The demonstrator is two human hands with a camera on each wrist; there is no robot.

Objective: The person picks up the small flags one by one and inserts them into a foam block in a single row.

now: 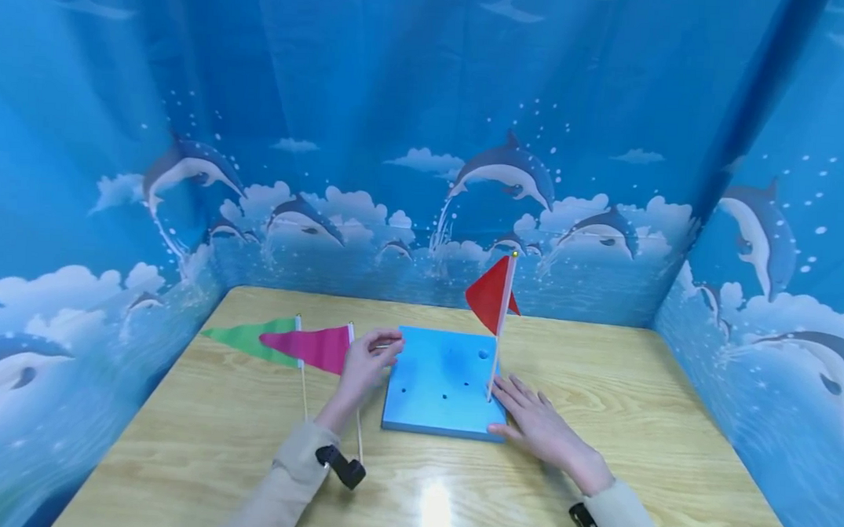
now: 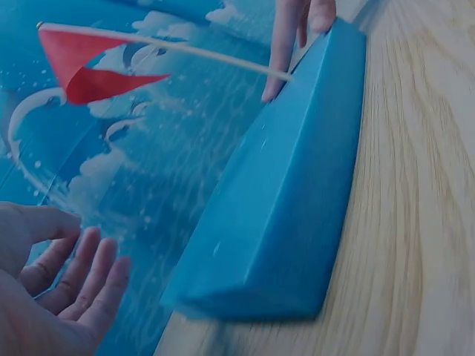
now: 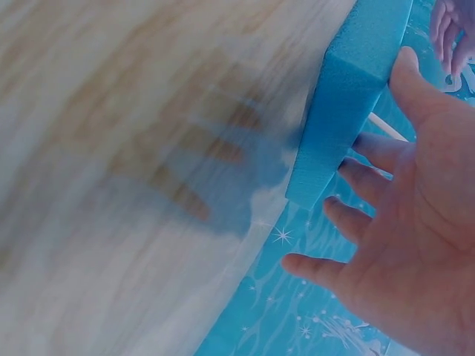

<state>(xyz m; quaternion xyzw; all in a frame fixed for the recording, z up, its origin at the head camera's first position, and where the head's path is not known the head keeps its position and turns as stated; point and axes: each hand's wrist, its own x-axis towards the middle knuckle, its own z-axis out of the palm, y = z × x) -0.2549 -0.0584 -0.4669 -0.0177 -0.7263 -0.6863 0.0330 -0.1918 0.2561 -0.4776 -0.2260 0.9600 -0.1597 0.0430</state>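
Note:
A blue foam block (image 1: 432, 366) with several small holes in its top lies flat on the table. Near its right edge stands a red pennant flag (image 1: 490, 296) on a thin stick, tilted slightly. My right hand (image 1: 538, 426) rests against the block's right side with fingers extended, and the thumb touches its edge in the right wrist view. Above the table by the block's left edge hovers my left hand (image 1: 370, 363), its fingers loosely bent and holding nothing. Just left of that hand lie a magenta pennant flag (image 1: 319, 349) and a green pennant flag (image 1: 249, 338), overlapping.
The wooden table (image 1: 622, 382) is bordered at the back and sides by blue curtains (image 1: 373, 96) printed with dolphins. Both flag sticks on the left point toward the front, the magenta one's stick passing beneath the left forearm.

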